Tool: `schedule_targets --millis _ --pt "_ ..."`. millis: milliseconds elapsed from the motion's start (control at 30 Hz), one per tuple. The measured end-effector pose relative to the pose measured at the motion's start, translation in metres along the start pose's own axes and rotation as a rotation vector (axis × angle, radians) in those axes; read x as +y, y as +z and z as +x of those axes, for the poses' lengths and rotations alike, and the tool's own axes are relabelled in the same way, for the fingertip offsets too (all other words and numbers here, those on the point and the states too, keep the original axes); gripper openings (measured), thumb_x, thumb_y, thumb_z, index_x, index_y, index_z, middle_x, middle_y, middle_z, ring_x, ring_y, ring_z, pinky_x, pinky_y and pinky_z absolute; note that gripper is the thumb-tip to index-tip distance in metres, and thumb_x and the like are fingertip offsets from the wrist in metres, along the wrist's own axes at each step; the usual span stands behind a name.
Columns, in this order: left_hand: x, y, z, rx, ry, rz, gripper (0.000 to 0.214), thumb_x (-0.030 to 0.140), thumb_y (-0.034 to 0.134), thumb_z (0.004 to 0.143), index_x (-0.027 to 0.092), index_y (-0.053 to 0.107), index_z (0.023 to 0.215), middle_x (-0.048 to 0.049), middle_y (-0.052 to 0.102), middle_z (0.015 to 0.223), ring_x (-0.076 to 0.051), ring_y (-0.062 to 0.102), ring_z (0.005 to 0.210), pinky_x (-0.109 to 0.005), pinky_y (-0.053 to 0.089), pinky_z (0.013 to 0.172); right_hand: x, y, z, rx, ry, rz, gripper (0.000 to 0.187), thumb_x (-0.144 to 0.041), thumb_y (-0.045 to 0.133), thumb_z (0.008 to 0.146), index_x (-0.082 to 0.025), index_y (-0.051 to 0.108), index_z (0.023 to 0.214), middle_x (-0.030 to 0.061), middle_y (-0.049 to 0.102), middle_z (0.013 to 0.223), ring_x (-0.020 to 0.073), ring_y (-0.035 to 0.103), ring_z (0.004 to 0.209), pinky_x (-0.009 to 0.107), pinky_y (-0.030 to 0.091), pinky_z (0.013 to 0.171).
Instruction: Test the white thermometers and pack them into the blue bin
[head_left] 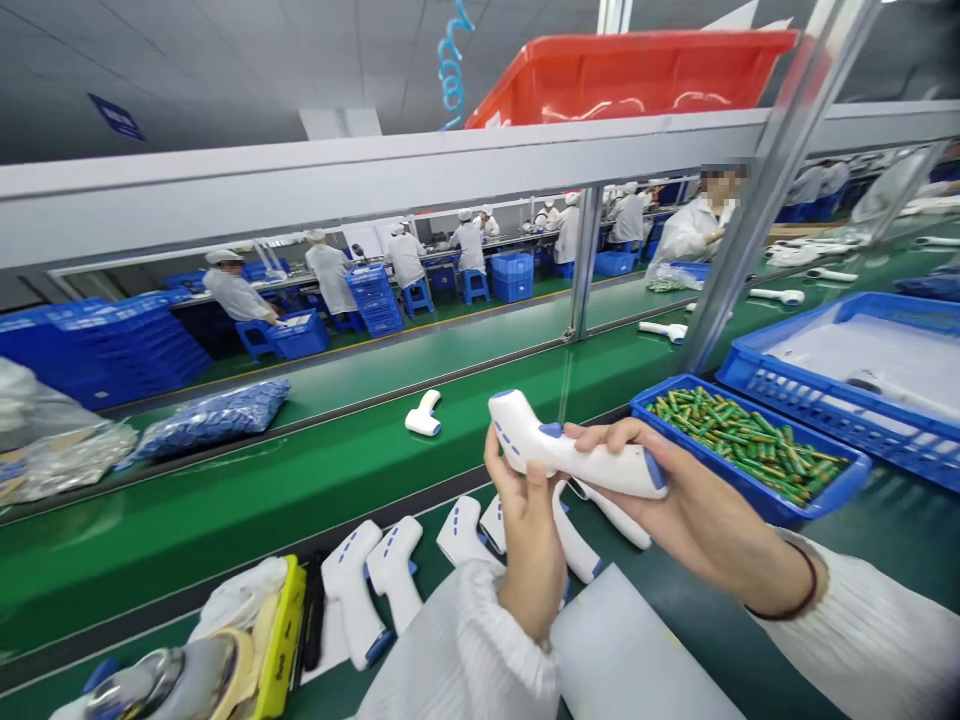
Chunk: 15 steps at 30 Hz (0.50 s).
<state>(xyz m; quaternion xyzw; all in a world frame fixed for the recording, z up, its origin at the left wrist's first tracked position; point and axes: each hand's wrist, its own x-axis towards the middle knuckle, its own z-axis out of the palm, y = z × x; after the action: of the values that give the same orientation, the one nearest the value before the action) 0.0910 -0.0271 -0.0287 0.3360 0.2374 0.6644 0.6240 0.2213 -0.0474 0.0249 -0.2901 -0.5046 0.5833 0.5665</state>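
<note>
A white infrared thermometer with blue buttons and a blue end cap is held up level between my two hands. My left hand is closed around its head end, thumb toward me. At the handle end, my right hand grips it with the fingers over the top, near the blue cap. Below them on the green bench, several more white thermometers lie in a row, among them one thermometer at the left. A pale flat sheet or block lies beneath my wrists.
A blue tray of green batteries stands at right, beside a larger blue basket. One thermometer rests on the green conveyor. A tape dispenser sits front left. A metal post rises at right; co-workers sit beyond.
</note>
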Motion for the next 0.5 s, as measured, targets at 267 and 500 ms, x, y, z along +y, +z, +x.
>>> schedule_targets --millis 267,500 --pt "0.000 -0.007 0.046 -0.141 0.056 0.342 0.065 0.045 0.051 0.095 0.025 0.021 0.149 -0.0152 0.049 0.143 -0.023 0.061 0.115 -0.034 0.054 0.091 -0.014 -0.013 0.026 0.131 0.182 -0.063 0.024 -0.044 0.064 0.088 -0.024 0.069 0.102 0.0075 0.062 0.128 0.0279 0.061 0.118 0.040 0.060 0.093" --pt "0.043 -0.120 0.157 -0.171 0.034 1.480 0.060 0.043 0.062 0.085 0.018 0.047 0.138 -0.0194 0.047 0.143 -0.032 0.039 0.138 -0.046 0.032 0.112 -0.005 -0.079 0.025 0.468 0.380 -0.113 0.011 -0.022 0.073 0.082 -0.017 0.074 0.092 0.0123 0.067 0.117 0.0263 0.069 0.105 0.025 0.065 0.082"
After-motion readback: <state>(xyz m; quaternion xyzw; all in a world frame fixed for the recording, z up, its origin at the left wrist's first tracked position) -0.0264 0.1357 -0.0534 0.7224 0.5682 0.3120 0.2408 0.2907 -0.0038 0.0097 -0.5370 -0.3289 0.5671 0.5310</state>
